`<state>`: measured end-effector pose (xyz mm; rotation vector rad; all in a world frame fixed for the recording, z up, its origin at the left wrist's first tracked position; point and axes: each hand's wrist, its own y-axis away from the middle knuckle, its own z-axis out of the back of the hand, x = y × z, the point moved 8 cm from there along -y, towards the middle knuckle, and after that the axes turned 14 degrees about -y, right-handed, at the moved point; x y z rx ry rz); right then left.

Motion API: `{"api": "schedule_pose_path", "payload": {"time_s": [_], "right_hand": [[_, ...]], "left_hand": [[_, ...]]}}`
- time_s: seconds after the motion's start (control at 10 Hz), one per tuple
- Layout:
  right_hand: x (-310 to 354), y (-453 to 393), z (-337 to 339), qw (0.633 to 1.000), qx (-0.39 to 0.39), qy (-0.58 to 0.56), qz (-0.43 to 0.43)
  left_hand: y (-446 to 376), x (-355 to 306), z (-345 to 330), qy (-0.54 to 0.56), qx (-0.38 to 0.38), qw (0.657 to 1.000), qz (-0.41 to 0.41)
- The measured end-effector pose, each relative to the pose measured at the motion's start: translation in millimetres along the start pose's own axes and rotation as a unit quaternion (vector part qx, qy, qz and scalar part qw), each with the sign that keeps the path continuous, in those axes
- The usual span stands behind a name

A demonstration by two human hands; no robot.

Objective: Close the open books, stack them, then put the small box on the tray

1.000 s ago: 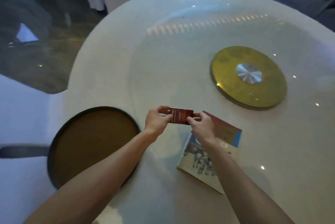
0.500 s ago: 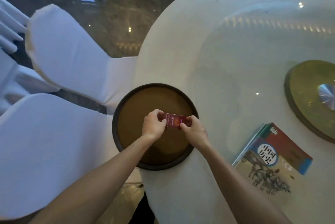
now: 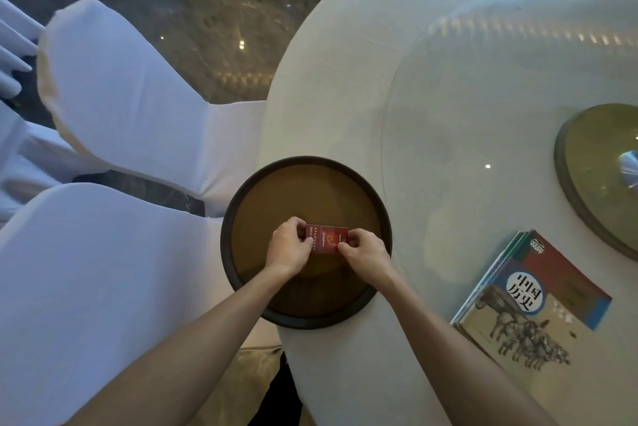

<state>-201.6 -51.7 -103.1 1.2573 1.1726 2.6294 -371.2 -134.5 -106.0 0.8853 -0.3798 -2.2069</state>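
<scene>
Small red box [image 3: 326, 240] over the tray [image 3: 241, 273], pinched between left hand [image 3: 288, 246] and right hand [image 3: 366, 254] fingers.

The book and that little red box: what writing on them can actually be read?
"中国历史": in the white circle on the cover of the top book.
Small round badge at that cover's top corner: too small to read.
Small box, held by the left hand and right hand over the tray: gold script and white lines, too blurred to read.
</scene>
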Motion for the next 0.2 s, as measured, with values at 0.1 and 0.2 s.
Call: {"api": "schedule_pose_path", "payload": {"time_s": [0.1, 0.2], "right_hand": [[-2.4, 0.2, -0.2, 1.0, 0.013, -0.01, -0.006], [0.2, 2.8, 3.5, 1.0, 0.005, 0.006, -0.005]], "left_hand": [[-1.6, -2.8, -0.2, -0.023, 0.002, 1.0, -0.008], [2.1, -8.8, 5.2, -0.061, -0.01, 0.998, -0.012]]}}
